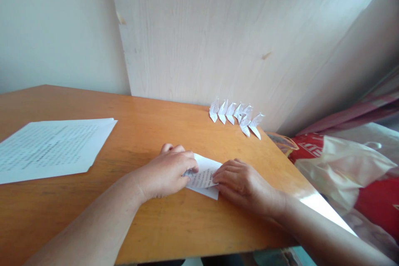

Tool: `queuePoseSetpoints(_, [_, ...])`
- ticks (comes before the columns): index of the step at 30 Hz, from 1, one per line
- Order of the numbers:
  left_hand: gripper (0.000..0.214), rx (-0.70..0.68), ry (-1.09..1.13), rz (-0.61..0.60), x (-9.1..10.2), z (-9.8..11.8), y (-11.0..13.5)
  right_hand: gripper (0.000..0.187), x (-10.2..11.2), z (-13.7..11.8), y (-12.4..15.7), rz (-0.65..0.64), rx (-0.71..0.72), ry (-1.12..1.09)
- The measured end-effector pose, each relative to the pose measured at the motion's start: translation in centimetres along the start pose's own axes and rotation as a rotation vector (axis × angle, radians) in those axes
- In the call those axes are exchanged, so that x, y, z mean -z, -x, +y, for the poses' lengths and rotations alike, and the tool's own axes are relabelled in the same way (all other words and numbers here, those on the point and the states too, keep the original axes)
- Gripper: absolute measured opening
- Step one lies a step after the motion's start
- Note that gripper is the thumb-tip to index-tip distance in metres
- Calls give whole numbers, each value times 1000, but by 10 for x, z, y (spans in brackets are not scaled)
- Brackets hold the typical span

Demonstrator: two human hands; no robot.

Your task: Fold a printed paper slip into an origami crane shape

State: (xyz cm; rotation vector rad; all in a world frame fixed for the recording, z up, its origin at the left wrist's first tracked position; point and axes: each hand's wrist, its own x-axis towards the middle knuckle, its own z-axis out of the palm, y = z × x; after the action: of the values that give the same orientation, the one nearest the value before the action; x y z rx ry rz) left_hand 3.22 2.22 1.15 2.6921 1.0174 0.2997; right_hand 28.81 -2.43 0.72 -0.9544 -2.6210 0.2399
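Note:
A folded sheet of printed paper (pixel 204 173) lies on the wooden table in front of me, between both hands. My left hand (pixel 173 170) grips its left end, thumb and fingers closed on the edge. At the right end, my right hand (pixel 241 181) has its fingers together on the paper, pressing a folded flap. Printed text shows on the upper face, and a plain white part sticks out below. My fingers hide both ends of the sheet.
A stack of printed sheets (pixel 59 145) lies on the left of the table (pixel 149 129). Several folded paper pieces (pixel 230 112) stand in a row at the back right, near the wall panel (pixel 199 33). Past the right edge are red and cream bags (pixel 339 162).

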Motion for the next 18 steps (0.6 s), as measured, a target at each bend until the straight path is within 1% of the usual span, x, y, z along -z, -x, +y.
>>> queuePoseSetpoints(4, [29, -18, 1, 5, 3, 1, 0, 12, 4, -3, -7, -50, -6, -12])
queuePoseSetpoints(8, [29, -18, 8, 0, 4, -1, 0, 10, 8, 2, -14, -101, 36, -43])
queuePoseSetpoints(14, [35, -24, 20, 22, 3, -5, -1, 9, 4, 11, -24, -69, 106, -121])
queuePoseSetpoints(18, [27, 14, 60, 7, 6, -2, -1, 15, -5, 15, -25, -30, 92, -194])
